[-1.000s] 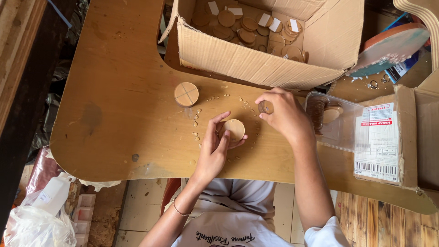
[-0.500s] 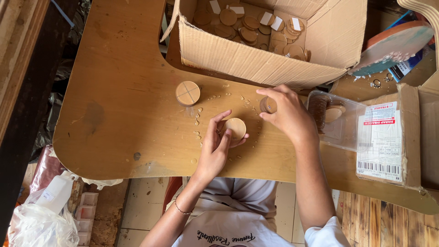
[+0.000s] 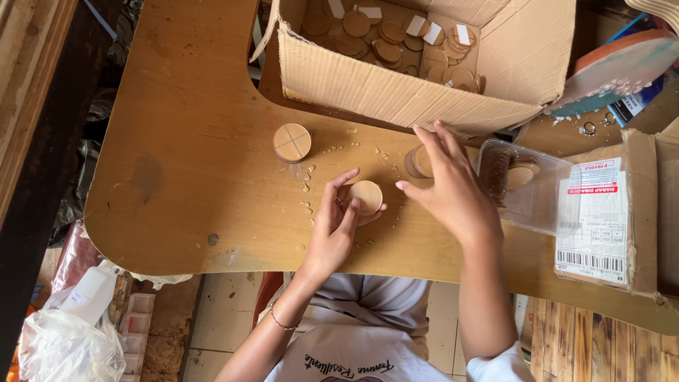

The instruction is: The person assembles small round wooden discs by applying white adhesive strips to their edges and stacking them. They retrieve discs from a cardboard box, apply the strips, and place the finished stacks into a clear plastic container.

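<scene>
Left hand [image 3: 334, 225]: fingers curled around a small round wooden disc [image 3: 366, 196], thumb and forefinger pinching its rim, the flat face turned up; the disc sits just above or on the wooden tabletop [image 3: 184, 177], directly in front of the person. Right hand [image 3: 453, 191]: fingers spread and bent down over a short stack of like discs [image 3: 417, 161] on the tabletop, fingertips touching its top and side; whether the stack is actually gripped cannot be told. Judgement on handling: the disc appears light, rigid and thin, with a smooth face that could slide under a flat press; the rim gives the surest hold, taken between thumb and one or two fingers, and it is unlikely to break under ordinary pressure. Small droplets or crumbs [image 3: 310, 185] lie scattered on the tabletop near both hands. To the left stands another stack of discs marked with a cross [image 3: 291, 142]. Behind, an open cardboard box [image 3: 396, 92] contains many more discs. To the right, a clear plastic tray [image 3: 527, 185] rests beside a labelled carton [image 3: 601, 212].
</scene>
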